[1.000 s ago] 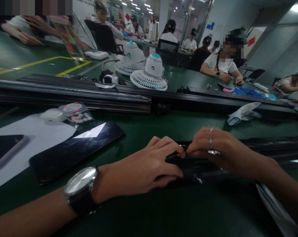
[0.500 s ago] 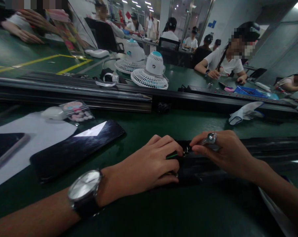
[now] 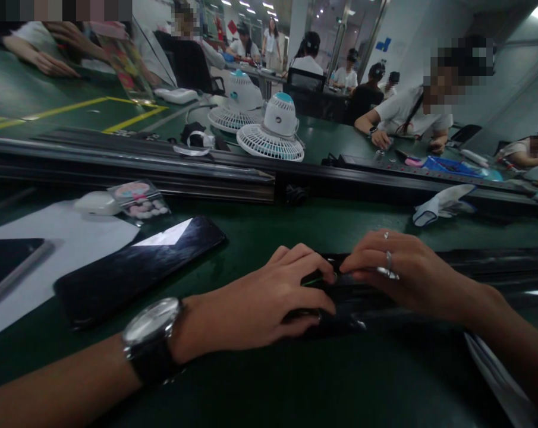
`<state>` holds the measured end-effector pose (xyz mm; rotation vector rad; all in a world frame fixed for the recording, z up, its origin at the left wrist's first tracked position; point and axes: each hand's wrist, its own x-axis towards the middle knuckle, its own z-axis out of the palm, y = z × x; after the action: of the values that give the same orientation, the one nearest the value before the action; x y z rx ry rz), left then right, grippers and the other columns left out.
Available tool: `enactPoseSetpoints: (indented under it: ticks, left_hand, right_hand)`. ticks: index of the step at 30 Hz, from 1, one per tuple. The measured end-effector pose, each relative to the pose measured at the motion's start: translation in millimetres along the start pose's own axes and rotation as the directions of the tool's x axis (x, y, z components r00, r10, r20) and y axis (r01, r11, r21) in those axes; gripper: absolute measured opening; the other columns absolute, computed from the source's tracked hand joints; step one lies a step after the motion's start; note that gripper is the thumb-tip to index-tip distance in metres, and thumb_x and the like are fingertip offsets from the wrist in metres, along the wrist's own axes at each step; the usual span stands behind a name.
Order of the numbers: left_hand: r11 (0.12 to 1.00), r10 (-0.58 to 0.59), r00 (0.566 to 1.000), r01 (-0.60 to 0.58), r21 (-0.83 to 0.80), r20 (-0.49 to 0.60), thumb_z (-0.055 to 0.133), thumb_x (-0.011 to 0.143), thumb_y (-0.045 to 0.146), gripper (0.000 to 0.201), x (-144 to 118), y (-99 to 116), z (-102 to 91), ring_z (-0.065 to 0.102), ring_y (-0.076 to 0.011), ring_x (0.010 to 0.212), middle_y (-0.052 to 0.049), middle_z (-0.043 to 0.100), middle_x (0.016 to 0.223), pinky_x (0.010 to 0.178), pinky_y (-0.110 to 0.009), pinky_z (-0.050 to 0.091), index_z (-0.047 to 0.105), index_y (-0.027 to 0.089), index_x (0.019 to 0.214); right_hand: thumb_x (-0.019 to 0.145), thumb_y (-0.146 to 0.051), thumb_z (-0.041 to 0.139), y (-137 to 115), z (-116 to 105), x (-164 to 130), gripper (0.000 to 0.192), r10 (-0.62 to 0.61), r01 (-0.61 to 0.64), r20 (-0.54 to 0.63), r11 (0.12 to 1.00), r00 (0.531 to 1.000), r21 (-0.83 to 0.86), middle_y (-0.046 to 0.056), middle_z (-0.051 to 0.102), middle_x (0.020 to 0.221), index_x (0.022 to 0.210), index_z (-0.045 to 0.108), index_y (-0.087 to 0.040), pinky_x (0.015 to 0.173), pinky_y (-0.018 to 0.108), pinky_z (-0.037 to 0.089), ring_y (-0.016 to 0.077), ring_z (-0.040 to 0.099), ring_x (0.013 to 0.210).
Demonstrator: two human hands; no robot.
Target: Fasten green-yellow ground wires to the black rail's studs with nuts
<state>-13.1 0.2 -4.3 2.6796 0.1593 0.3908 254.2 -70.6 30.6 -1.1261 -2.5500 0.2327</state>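
My left hand [image 3: 290, 291] rests over the table with its fingers curled round a small dark part with a thin green edge [image 3: 313, 282]; most of it is hidden under the fingers. Close by on the right, my right hand [image 3: 406, 264] has thumb and fingers pinched together beside that part. Whatever sits between those fingertips is too small or hidden to make out. Silver rings [image 3: 389, 260] shine on the right fingers. Beneath both hands stretches a glossy black strip or sheet [image 3: 367, 303]. A watch [image 3: 153, 324] is on my left wrist.
A dark phone-like slab [image 3: 139, 273], white paper [image 3: 72, 238] and a small clear packet [image 3: 139, 199] lie left. Behind, a long metal rail [image 3: 161, 172] crosses the green table, with white fans [image 3: 273, 128] beyond. A white glove [image 3: 442, 204] lies right; a co-worker [image 3: 406, 113] sits opposite.
My right hand has rolled over so more of its back and rings show. The left fingers have shifted slightly right, and the small shiny part between the hands is now mostly covered.
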Motion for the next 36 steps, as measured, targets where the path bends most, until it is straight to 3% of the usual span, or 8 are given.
enactPoseSetpoints:
  ticks: [4,9,13,19,25,28,31,36]
  left_hand:
    - [0.998,-0.006,0.999,0.009,0.062,-0.043,0.068,0.096,0.028,0.015,-0.4,-1.9,4.6,0.050,-0.0245,0.126,-0.004,0.057,0.135,0.100,-0.041,0.040,0.068,0.027,0.110]
    - [0.996,0.015,0.998,-0.010,0.093,-0.054,0.069,0.095,0.036,0.015,-0.5,-2.7,7.1,0.051,-0.0240,0.122,-0.004,0.059,0.131,0.097,-0.040,0.039,0.068,0.024,0.104]
    - [0.995,0.018,0.998,-0.012,0.103,-0.058,0.069,0.095,0.036,0.014,-0.5,-2.0,8.4,0.052,-0.0231,0.118,-0.004,0.061,0.127,0.095,-0.038,0.040,0.067,0.023,0.100]
    - [0.994,0.014,0.999,-0.009,0.108,-0.045,0.067,0.097,0.036,0.014,-0.5,-1.9,10.2,0.053,-0.0229,0.116,-0.004,0.062,0.125,0.093,-0.040,0.039,0.067,0.022,0.097]
    - [0.999,0.011,1.000,-0.011,0.033,-0.014,0.068,0.096,0.028,0.005,0.3,-2.0,6.5,0.052,-0.0234,0.119,-0.004,0.061,0.127,0.096,-0.040,0.039,0.070,0.024,0.098]
    - [0.999,0.017,1.000,-0.018,-0.028,-0.002,0.072,0.091,0.020,0.029,-0.3,-2.4,3.4,0.050,-0.0236,0.124,-0.004,0.057,0.135,0.099,-0.039,0.040,0.068,0.031,0.118]
    - [0.998,0.009,0.999,-0.011,-0.062,-0.038,0.078,0.087,0.026,0.048,-0.5,-2.6,2.9,0.050,-0.0239,0.123,-0.005,0.056,0.137,0.100,-0.039,0.041,0.060,0.031,0.131]
    - [0.998,0.021,0.998,-0.017,0.063,-0.063,0.071,0.094,0.031,0.016,0.0,-1.8,6.8,0.052,-0.0242,0.121,-0.005,0.059,0.132,0.098,-0.040,0.040,0.068,0.025,0.109]
  right_hand:
    - [0.102,-0.021,0.059,-4.5,3.6,1.1,0.009,0.115,-0.112,-0.199,0.993,0.973,0.025,0.000,0.075,0.089,0.102,0.068,-0.020,0.070,0.024,0.046,0.0115,0.067,0.075]
    - [0.098,-0.019,0.064,-10.9,9.4,3.8,0.007,0.211,-0.196,-0.283,0.977,0.936,0.081,-0.005,0.076,0.080,0.095,0.070,-0.021,0.059,0.019,0.044,0.0072,0.066,0.061]
    - [0.097,-0.019,0.066,-13.1,13.8,4.3,0.007,0.240,-0.219,-0.286,0.970,0.928,0.104,-0.006,0.075,0.075,0.093,0.071,-0.022,0.057,0.019,0.044,0.0075,0.067,0.061]
    - [0.096,-0.019,0.066,-15.5,21.4,3.9,0.008,0.177,-0.176,-0.305,0.984,0.936,0.033,-0.006,0.076,0.077,0.090,0.071,-0.021,0.057,0.021,0.043,0.0079,0.065,0.058]
    - [0.100,-0.020,0.061,-13.2,17.5,2.7,0.008,0.128,-0.124,-0.220,0.992,0.967,0.033,-0.001,0.076,0.085,0.097,0.068,-0.020,0.066,0.024,0.045,0.0108,0.068,0.071]
    - [0.102,-0.021,0.055,-10.3,8.5,0.7,0.010,0.016,-0.016,-0.084,1.000,0.996,0.003,0.002,0.073,0.089,0.106,0.065,-0.020,0.072,0.030,0.045,0.0153,0.066,0.078]
    - [0.103,-0.021,0.054,-8.7,2.5,-1.0,0.010,-0.018,0.016,-0.072,0.999,0.997,-0.031,0.002,0.071,0.087,0.107,0.063,-0.020,0.071,0.032,0.044,0.0164,0.064,0.076]
    - [0.101,-0.023,0.057,-10.6,7.2,-1.7,0.009,0.105,-0.114,-0.218,0.993,0.970,-0.029,0.001,0.074,0.085,0.101,0.065,-0.021,0.067,0.028,0.046,0.0145,0.067,0.071]
